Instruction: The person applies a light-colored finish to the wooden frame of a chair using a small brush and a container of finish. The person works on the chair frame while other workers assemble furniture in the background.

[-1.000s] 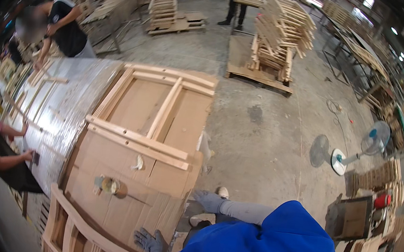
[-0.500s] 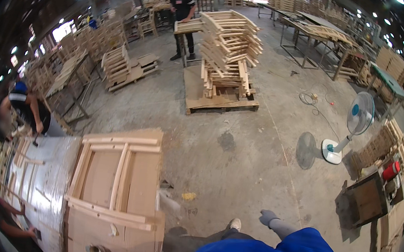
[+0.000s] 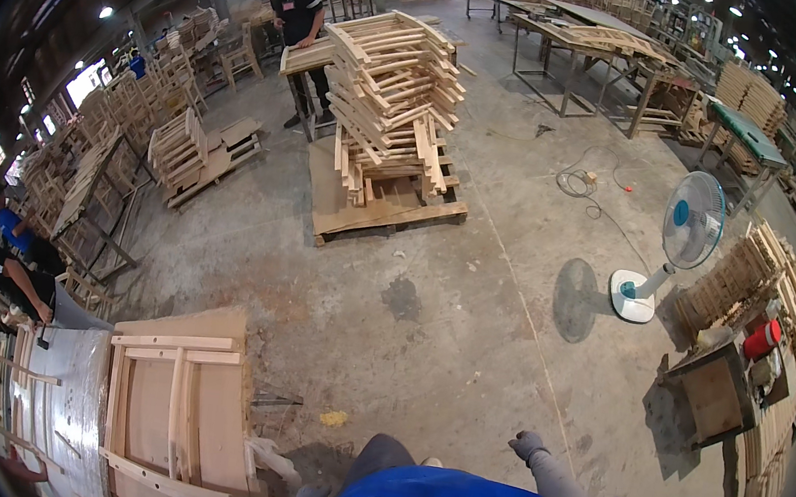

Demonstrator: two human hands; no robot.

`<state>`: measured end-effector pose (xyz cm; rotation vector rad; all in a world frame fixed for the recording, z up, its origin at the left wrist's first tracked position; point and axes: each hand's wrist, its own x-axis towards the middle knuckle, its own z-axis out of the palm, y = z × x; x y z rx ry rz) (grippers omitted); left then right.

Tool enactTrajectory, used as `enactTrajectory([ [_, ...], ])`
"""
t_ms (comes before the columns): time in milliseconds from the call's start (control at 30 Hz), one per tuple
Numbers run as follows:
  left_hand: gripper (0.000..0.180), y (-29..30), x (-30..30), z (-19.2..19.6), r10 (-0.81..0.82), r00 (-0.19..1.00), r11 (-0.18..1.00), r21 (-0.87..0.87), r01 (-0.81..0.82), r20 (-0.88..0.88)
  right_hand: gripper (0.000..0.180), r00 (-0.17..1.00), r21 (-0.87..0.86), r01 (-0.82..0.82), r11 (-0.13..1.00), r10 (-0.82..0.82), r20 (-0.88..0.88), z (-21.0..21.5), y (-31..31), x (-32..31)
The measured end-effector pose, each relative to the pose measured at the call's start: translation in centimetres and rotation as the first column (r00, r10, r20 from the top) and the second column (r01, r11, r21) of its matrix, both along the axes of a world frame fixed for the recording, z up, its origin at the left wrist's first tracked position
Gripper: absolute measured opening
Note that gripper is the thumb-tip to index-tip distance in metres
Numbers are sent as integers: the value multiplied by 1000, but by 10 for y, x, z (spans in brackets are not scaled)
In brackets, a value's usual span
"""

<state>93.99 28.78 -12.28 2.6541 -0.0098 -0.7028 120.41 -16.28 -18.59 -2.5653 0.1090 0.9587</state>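
My right hand [image 3: 528, 445], in a grey glove, hangs out over the concrete floor to the right of my body. Its fingers are loosely bent and somewhat apart, with nothing in them. At the lower edge, a grey-gloved part of my left hand [image 3: 312, 493] shows beside the badge on my blue top; its fingers are hidden. Nearest to it, on the left, is a work table covered with cardboard [image 3: 247, 384]. A light wooden frame [image 3: 184, 411] of several bars lies flat on that table.
Ahead, a pallet [image 3: 392, 216] bears a tall stack of wooden frames [image 3: 391, 99], with a person [image 3: 297, 22] behind it. To the right stand a fan [image 3: 691, 225] with a trailing cable [image 3: 580, 183] and a wooden box [image 3: 713, 392]. Another person [image 3: 25, 287] works at the left table.
My view has shifted forward and right; the table and the stack now appear farther left. The right hand stays over the floor, empty. A bit of my left hand has come into view.
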Motion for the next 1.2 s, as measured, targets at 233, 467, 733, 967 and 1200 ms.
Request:
enactTrajectory([
  [233,25,64,114,-24,-74,950,997,-18,72,-302,61,988,86,107,991,-96,-122,-9,37,49],
  [467,17,109,347,-36,-101,994,994,55,98,45,60,960,-8,275,961,-275,-47,-2,32,182],
  [733,36,143,635,13,-37,995,998,-49,42,95,38,695,468,639,610,-719,-12,22,66,385],
  [967,38,73,835,16,34,992,990,-140,-17,118,36,994,34,108,994,-108,-9,-19,60,488],
  [1200,34,62,882,-5,-108,988,989,-93,118,112,27,976,-18,178,984,-179,-122,-18,38,659],
])
